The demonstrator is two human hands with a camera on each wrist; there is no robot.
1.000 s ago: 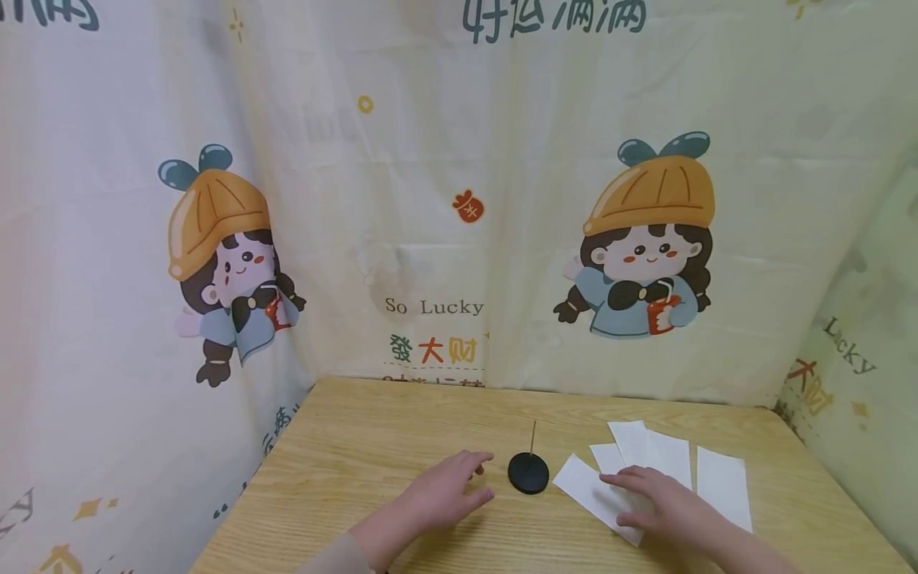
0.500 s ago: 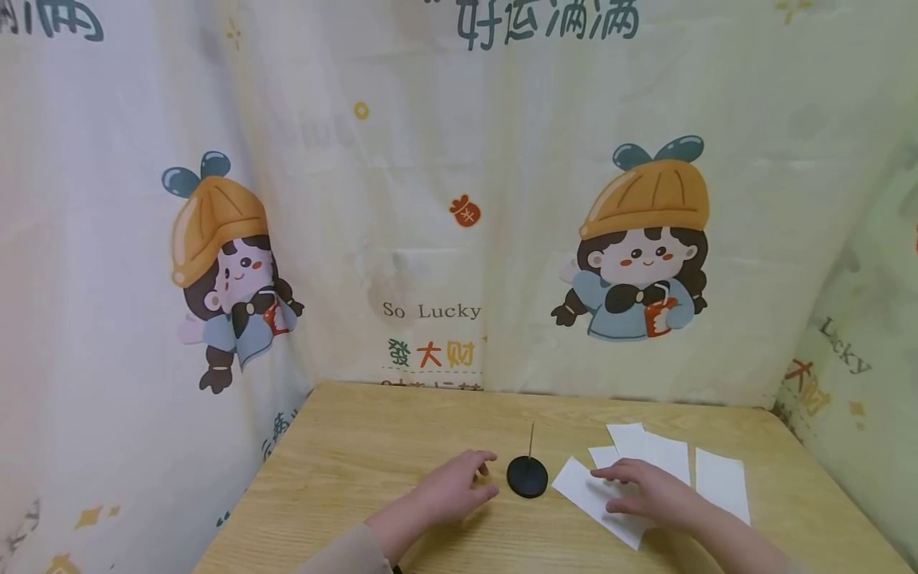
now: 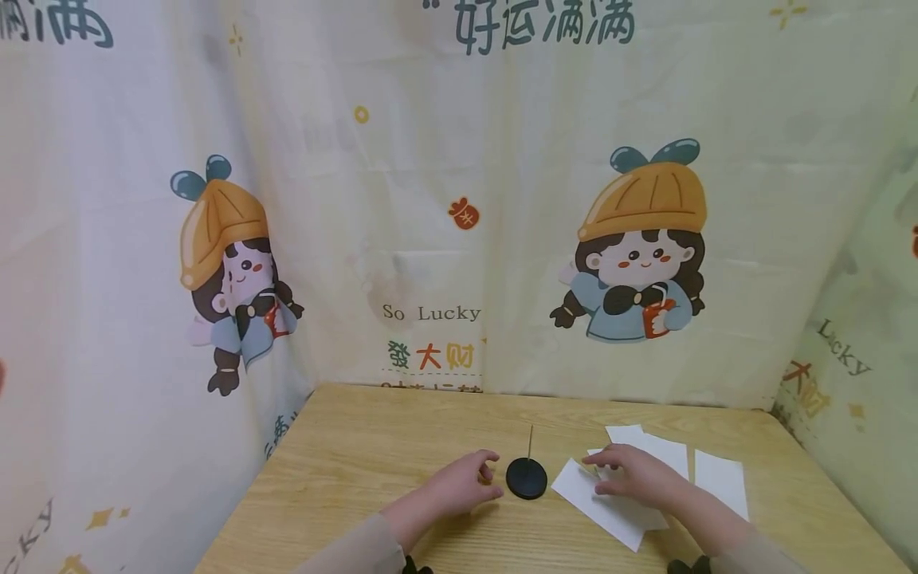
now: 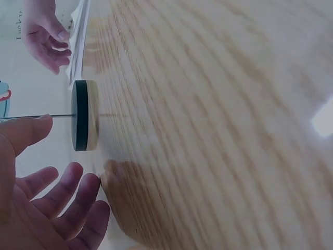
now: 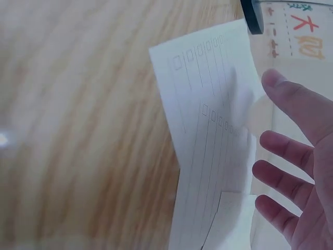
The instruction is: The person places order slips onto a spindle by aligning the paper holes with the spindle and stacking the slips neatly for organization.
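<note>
Head view: over the last second, the person's right hand has moved forward and leftward above the fanned white paper sheets, bringing its fingertips closer to the black round stand base. A beige cloth sleeve has come into sight behind it. The left hand has edged slightly nearer the base from the other side, yet remains just short of it. The stand and sheets hold the same arrangement on the pale wood-grain worktop; the small shift of everything together looks like camera movement.

Both hands are empty, fingers relaxed and apart. The right wrist view shows faint printed lines and small boxes on the sheets, with nothing pinched between finger and thumb; whether any fingertip brushes paper cannot be told. In the left wrist view the thumb crosses in front of the thin upright rod, but no grip appears.

The stand sits between the hands, its rod bare. The change therefore seems to be one of position only: no sheet lifted, nothing placed.
</note>
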